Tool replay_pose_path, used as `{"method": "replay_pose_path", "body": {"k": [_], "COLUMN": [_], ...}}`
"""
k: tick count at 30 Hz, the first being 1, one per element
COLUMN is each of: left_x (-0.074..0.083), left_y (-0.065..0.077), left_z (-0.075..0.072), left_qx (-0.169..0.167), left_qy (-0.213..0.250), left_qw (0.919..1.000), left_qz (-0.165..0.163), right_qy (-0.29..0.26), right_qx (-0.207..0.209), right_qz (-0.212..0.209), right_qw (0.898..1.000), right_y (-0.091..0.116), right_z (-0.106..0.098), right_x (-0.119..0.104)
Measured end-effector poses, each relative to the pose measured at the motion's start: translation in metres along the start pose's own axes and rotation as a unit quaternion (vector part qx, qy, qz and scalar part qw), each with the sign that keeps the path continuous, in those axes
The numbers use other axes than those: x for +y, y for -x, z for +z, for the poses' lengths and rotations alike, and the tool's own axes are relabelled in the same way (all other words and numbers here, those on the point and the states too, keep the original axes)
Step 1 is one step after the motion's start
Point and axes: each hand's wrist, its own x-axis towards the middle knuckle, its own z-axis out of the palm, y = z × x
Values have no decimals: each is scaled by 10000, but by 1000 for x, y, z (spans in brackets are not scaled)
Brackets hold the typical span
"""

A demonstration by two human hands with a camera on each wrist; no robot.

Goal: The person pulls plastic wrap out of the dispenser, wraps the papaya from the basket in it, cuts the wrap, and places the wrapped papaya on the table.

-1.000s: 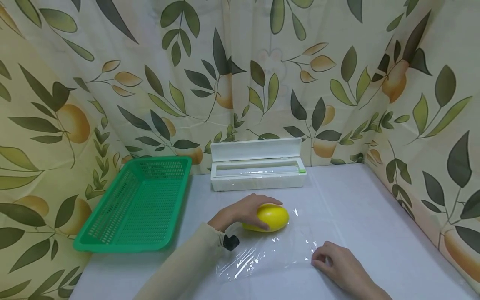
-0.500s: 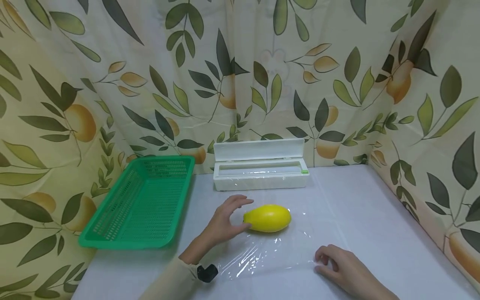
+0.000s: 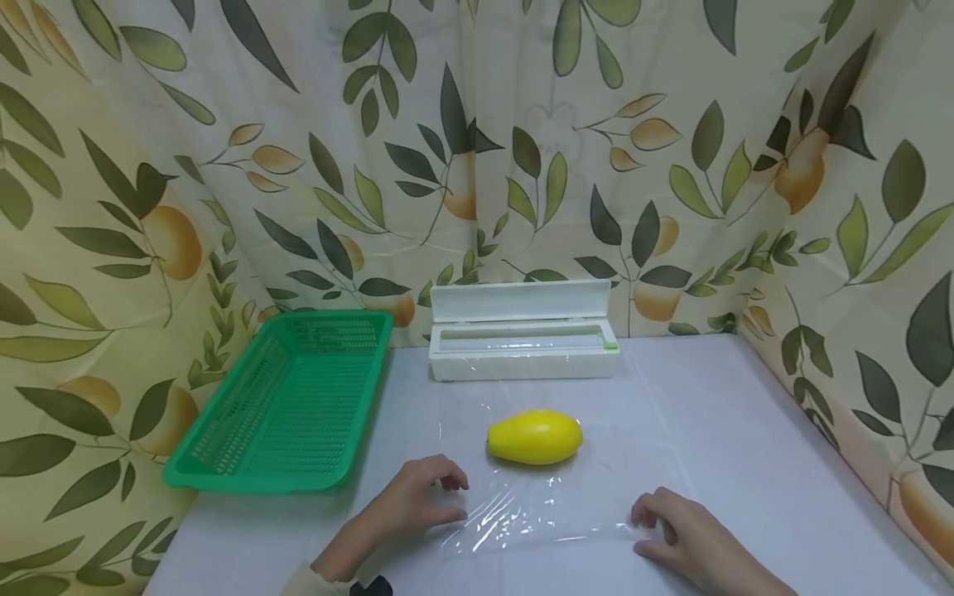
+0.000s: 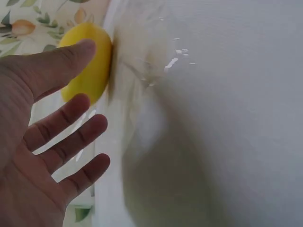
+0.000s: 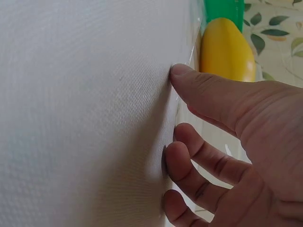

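A smooth yellow papaya [image 3: 534, 437] lies on a sheet of clear cling film [image 3: 510, 515] spread over the white table. My left hand [image 3: 410, 501] is at the film's front left corner, thumb and fingers apart; its spread fingers [image 4: 78, 139] hold nothing in the left wrist view. At the front right corner is my right hand [image 3: 681, 530], fingers loosely bent and thumb apart from them. In the right wrist view its thumb [image 5: 203, 87] and fingertips are down at the table surface beside the film's edge, with nothing pinched between them.
Behind the papaya stands a white cling-film dispenser [image 3: 525, 366], lid up, with a green slider [image 3: 610, 346] at its right end. A green plastic basket [image 3: 350, 430] sits at the left. A leaf-patterned curtain [image 3: 551, 232] encloses the back and sides.
My left hand has let go of the papaya and drawn back toward the film's front left corner. My right hand has stayed near the right corner, its thumb and fingers parting.
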Motion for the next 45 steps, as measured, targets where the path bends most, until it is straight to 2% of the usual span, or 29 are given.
{"method": "replay_pose_path", "body": {"k": [3, 9, 13, 18, 29, 31, 36, 38, 41, 45], "left_x": [-3, -5, -5, -5, -3, -4, -3, -2, -1, 5], "left_y": [13, 34, 40, 44, 46, 46, 44, 40, 32, 21], "left_z": [2, 2, 3, 3, 2, 3, 1, -1, -7, -13], "left_qx": [-129, -519, -727, -760, -407, -350, -3, 200, 527, 958], "left_qy": [-179, -359, -360, -367, -306, -361, -490, -400, -135, 226], "left_qw": [9998, 9972, 9955, 9956, 9986, 9987, 9983, 9983, 9982, 9948], "left_qz": [13, -413, -487, -406, -104, -30, 300, 365, 245, -265], "right_qy": [56, 100, 146, 204, 276, 271, 220, 251, 336, 474], "right_qx": [28, 101, 183, 308, 381, 353, 239, 359, 706, 1240], "right_qz": [-109, -123, -119, -267, -611, -587, -205, -399, -852, -1446], "right_qw": [9999, 9998, 9997, 9990, 9970, 9973, 9993, 9982, 9933, 9806], "right_y": [1, 1, 1, 2, 3, 2, 2, 2, 0, -7], "right_z": [1, 2, 2, 3, 1, 0, -7, -13, -21, -30], "right_x": [3, 6, 7, 7, 9, 8, 0, -3, -7, -11]}}
